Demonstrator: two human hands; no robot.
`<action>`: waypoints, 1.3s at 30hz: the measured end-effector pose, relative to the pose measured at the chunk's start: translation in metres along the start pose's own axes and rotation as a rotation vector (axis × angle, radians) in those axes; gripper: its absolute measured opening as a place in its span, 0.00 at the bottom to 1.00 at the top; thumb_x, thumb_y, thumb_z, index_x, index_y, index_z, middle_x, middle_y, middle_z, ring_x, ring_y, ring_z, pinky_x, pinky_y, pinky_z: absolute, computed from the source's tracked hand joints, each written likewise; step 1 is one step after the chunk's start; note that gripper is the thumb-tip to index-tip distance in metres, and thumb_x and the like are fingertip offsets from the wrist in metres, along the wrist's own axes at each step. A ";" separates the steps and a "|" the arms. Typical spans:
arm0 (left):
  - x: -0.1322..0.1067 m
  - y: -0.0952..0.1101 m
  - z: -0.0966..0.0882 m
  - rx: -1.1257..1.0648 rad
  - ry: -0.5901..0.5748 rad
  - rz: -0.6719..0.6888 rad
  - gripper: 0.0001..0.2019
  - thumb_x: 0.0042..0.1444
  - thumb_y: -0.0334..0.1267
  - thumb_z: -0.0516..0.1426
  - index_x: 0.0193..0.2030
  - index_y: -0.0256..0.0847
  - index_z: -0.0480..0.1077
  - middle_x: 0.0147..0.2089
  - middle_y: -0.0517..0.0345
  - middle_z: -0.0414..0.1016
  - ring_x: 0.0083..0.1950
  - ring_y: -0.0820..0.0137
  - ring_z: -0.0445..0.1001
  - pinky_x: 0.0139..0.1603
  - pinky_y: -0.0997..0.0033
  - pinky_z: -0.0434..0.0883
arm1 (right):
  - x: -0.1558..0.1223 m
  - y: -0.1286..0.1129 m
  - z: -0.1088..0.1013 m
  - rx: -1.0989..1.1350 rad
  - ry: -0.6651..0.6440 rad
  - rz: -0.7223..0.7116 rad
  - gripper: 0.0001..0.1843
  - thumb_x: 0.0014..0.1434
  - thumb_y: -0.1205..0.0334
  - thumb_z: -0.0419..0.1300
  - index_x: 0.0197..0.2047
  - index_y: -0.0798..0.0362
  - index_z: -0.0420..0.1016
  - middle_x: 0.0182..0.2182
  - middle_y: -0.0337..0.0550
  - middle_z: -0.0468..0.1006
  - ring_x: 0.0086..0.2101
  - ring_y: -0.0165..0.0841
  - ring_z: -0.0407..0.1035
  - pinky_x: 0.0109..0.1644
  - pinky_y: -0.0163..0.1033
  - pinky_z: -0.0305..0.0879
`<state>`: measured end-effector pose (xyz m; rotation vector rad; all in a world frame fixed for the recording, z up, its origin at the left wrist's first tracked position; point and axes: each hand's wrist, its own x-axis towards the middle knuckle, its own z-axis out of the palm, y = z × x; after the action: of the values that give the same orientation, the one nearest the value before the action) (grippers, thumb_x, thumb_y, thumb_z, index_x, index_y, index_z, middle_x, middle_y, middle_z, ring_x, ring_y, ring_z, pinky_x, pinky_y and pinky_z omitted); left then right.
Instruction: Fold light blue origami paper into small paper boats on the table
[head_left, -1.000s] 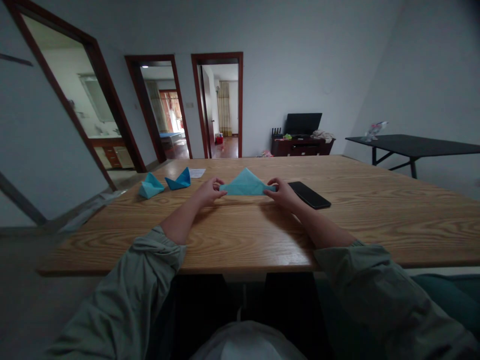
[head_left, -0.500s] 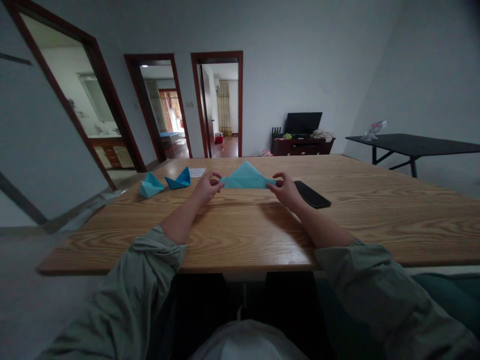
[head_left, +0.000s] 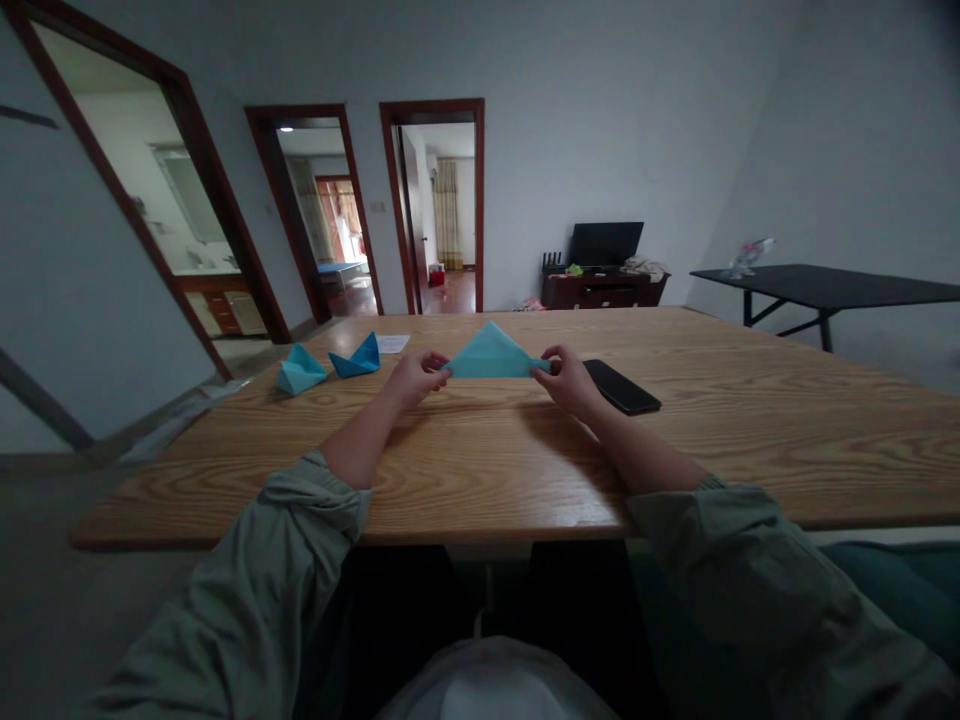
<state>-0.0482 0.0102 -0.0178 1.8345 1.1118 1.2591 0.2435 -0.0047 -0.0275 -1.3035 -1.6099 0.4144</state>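
Between my two hands, a flat, light-blue paper boat (head_left: 491,355) is held just above the wooden table, its pointed peak upward. My left hand (head_left: 421,378) pinches its left end between thumb and fingers, hiding most of that tip. At the opposite end, my right hand (head_left: 561,374) has thumb and fingers closed on the narrow right tip. Two more folded paper boats stand to the left: a light-blue one (head_left: 301,371) and a darker blue one (head_left: 355,357).
A black phone (head_left: 621,386) lies on the wooden table (head_left: 480,470) just right of my right hand. A white slip of paper (head_left: 393,344) rests behind the darker boat. Farther off are a black folding table (head_left: 832,284) and a television (head_left: 606,245) on a cabinet.
My left fingers have shifted along the left end of the paper boat and cover more of it. The right hand keeps its pinch. The other boats and the phone stay in place.
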 end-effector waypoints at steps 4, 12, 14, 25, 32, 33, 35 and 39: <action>0.000 0.000 0.000 0.029 -0.019 -0.002 0.16 0.44 0.42 0.63 0.38 0.34 0.71 0.30 0.54 0.74 0.27 0.72 0.73 0.26 0.72 0.70 | -0.001 -0.001 -0.001 -0.022 0.022 -0.011 0.18 0.47 0.54 0.60 0.39 0.51 0.61 0.22 0.32 0.67 0.20 0.26 0.56 0.23 0.31 0.50; 0.000 -0.002 0.001 -0.047 -0.062 -0.010 0.20 0.44 0.44 0.63 0.41 0.32 0.74 0.28 0.53 0.75 0.30 0.70 0.73 0.34 0.68 0.73 | 0.000 0.002 0.000 -0.037 0.056 -0.030 0.18 0.48 0.55 0.59 0.41 0.50 0.60 0.23 0.32 0.67 0.21 0.26 0.58 0.24 0.32 0.52; 0.000 -0.002 0.001 -0.049 -0.090 -0.026 0.20 0.46 0.46 0.62 0.41 0.31 0.75 0.29 0.53 0.76 0.31 0.70 0.74 0.35 0.68 0.73 | 0.001 0.004 0.000 -0.048 0.065 -0.039 0.18 0.48 0.55 0.59 0.41 0.51 0.60 0.24 0.33 0.68 0.21 0.27 0.58 0.25 0.32 0.53; -0.001 -0.005 0.001 -0.050 -0.172 -0.089 0.18 0.43 0.43 0.64 0.38 0.31 0.75 0.26 0.55 0.75 0.27 0.72 0.73 0.32 0.72 0.70 | 0.003 0.008 0.001 0.009 0.096 -0.045 0.19 0.47 0.56 0.60 0.41 0.51 0.60 0.26 0.34 0.68 0.23 0.28 0.62 0.26 0.33 0.56; 0.001 -0.010 0.000 -0.065 -0.202 -0.093 0.19 0.43 0.41 0.64 0.41 0.32 0.74 0.25 0.56 0.74 0.27 0.72 0.73 0.31 0.72 0.70 | 0.004 0.005 0.003 0.116 0.100 -0.005 0.21 0.44 0.57 0.62 0.41 0.52 0.63 0.30 0.37 0.70 0.26 0.29 0.66 0.28 0.35 0.62; 0.000 -0.010 0.000 -0.068 -0.213 -0.088 0.19 0.42 0.40 0.65 0.41 0.32 0.74 0.26 0.56 0.74 0.27 0.72 0.73 0.30 0.72 0.70 | 0.005 0.005 0.004 0.117 0.100 -0.002 0.21 0.44 0.57 0.62 0.41 0.52 0.64 0.30 0.38 0.70 0.27 0.29 0.66 0.29 0.35 0.63; 0.000 -0.009 0.000 -0.062 -0.241 -0.078 0.19 0.42 0.39 0.64 0.41 0.33 0.73 0.27 0.56 0.75 0.28 0.72 0.73 0.30 0.73 0.70 | 0.005 0.005 0.004 0.115 0.095 -0.001 0.20 0.44 0.58 0.62 0.41 0.53 0.65 0.31 0.39 0.72 0.27 0.30 0.67 0.30 0.36 0.64; -0.001 -0.009 0.000 -0.023 -0.261 -0.074 0.18 0.42 0.39 0.64 0.42 0.33 0.73 0.27 0.56 0.75 0.28 0.71 0.73 0.30 0.73 0.70 | 0.005 0.004 0.003 0.086 0.070 0.009 0.17 0.45 0.60 0.61 0.40 0.55 0.69 0.29 0.41 0.73 0.27 0.30 0.68 0.29 0.35 0.63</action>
<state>-0.0511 0.0135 -0.0252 1.8601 1.0063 0.9546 0.2436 0.0022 -0.0296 -1.2480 -1.5121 0.4342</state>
